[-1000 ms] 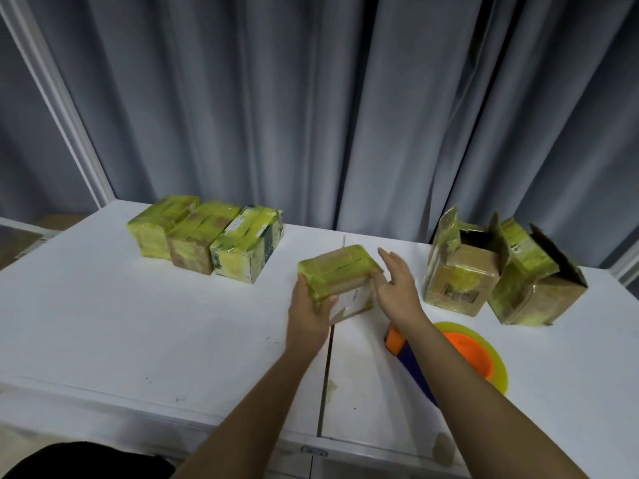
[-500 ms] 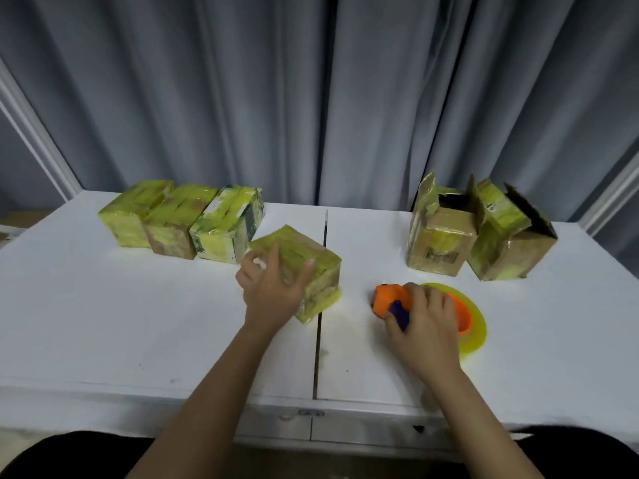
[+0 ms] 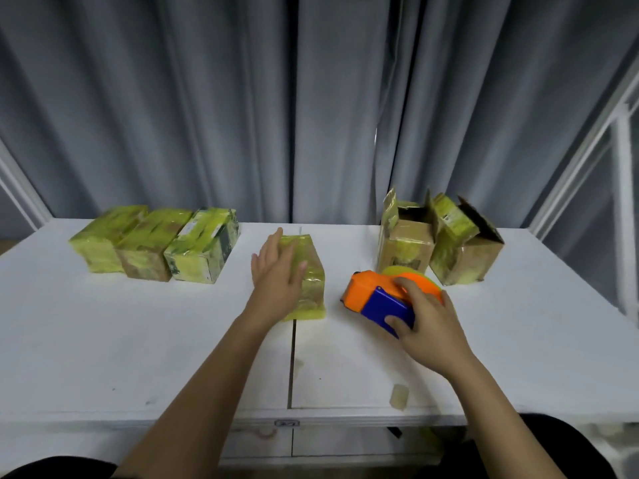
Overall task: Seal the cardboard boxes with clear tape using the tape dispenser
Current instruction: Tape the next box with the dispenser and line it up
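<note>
A tape-wrapped cardboard box [image 3: 306, 271] lies mid-counter, its long axis running away from the person, under the flat, straight-fingered left hand [image 3: 276, 276] resting on its glossy top. Just beside it, the right hand [image 3: 427, 318] curls around the orange-and-blue plastic tape dispenser [image 3: 377, 295], nose toward the box. Three sealed boxes [image 3: 155, 245] sit left; two open-flapped boxes [image 3: 439, 250] right, on the white counter [image 3: 138, 340].

Two bare forearms without sleeves, dark clothing [image 3: 52, 470] at the lower edge.
</note>
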The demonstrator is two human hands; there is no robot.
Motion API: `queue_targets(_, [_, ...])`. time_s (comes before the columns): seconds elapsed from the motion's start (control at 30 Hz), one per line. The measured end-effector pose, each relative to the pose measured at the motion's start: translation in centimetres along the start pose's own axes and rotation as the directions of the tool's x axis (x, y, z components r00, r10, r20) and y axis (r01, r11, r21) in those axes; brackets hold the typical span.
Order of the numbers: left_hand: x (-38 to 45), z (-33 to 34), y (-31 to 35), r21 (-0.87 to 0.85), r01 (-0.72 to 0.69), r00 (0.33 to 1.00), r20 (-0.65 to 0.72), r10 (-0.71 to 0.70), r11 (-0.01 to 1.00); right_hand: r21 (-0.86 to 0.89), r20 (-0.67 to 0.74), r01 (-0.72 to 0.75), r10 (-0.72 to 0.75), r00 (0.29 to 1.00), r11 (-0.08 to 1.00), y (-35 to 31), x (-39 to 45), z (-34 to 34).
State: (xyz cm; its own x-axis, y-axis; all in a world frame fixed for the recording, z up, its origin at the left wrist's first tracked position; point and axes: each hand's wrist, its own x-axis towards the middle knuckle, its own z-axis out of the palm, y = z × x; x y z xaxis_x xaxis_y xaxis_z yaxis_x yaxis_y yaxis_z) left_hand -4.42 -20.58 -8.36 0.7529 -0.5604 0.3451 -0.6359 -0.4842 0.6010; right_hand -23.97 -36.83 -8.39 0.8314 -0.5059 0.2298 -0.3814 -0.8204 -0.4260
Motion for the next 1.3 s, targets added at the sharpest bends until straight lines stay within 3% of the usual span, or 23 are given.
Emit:
queue_targets(0.07, [-0.2,-1.0,2.7,-0.212,0.011,0.996,0.092,0.008,0.977,0.094,-0.017,0.057,-0.055,0.998,0.994,-0.7,-0.6,-1.9])
queue_targets(0.13, [-0.4,-2.0,5.0,-0.402,0.117,0.972,0.233,-0.022,0.908,0.174,-0.007,0.08,-0.08,0.997,0.982,-1.5,-1.0,-3.1])
queue_targets(0.33, [-0.7,-3.4,6.2,-0.508,0.127,0.966,0.26,0.011,0.852,0.269,0.041,0.135,-0.151,0.988,0.954,-2.3,-1.5,-3.7])
queue_targets(0.43, [-1.1,-3.9,5.7,-0.492,0.127,0.97,0.245,-0.003,0.861,0.352,0.052,0.127,-0.154,0.987,0.927,-2.4,-1.5,-3.5])
queue_targets(0.6, [-1.3,-4.0,5.3,-0.308,0.082,0.984,0.174,-0.029,0.948,0.262,0.074,0.149,-0.174,0.982,0.953,-3.5,-0.8,-3.2])
queue_targets(0.67, [-1.1,-4.3,4.6,-0.227,0.064,0.988,0.149,-0.031,0.972,0.321,0.121,0.133,-0.18,0.976,0.938,-4.1,-0.4,-3.4])
queue_targets(0.8, [-0.9,-4.8,3.2,-0.224,0.123,0.985,0.143,-0.092,0.967,0.306,0.195,0.125,-0.19,0.962,0.944,-4.9,1.1,-3.8])
queue_targets(0.9, [-0.5,-5.9,3.2,-0.223,0.159,0.987,0.003,-0.162,0.962,0.344,0.301,0.055,-0.166,0.939,0.937,-5.8,2.4,-4.8])
queue_targets(1.0, [0.5,-8.8,1.9,-0.195,0.168,0.961,-0.185,-0.204,0.966,0.259,0.353,0.05,-0.142,0.925,0.965,-5.6,3.0,-5.7])
queue_targets(1.07, [0.8,-10.2,0.4,-0.169,0.189,0.972,-0.11,-0.209,0.967,0.17,0.325,0.053,-0.107,0.94,0.984,-4.7,3.3,-5.8])
queue_targets(1.13, [0.3,-10.3,-0.5,-0.266,0.247,0.968,0.04,-0.246,0.932,0.14,0.263,0.02,-0.056,0.963,0.99,-3.8,3.7,-5.8])
queue_targets(1.23, [-0.4,-9.4,-1.3,-0.453,0.334,0.938,0.072,-0.339,0.827,0.206,0.242,-0.036,-0.015,0.97,0.978,-3.4,4.7,-6.0])
queue_targets(1.3, [-0.7,-8.7,-1.8,-0.541,0.429,0.897,0.158,-0.414,0.723,0.124,0.272,-0.025,-0.01,0.962,0.992,-3.5,5.5,-6.2])
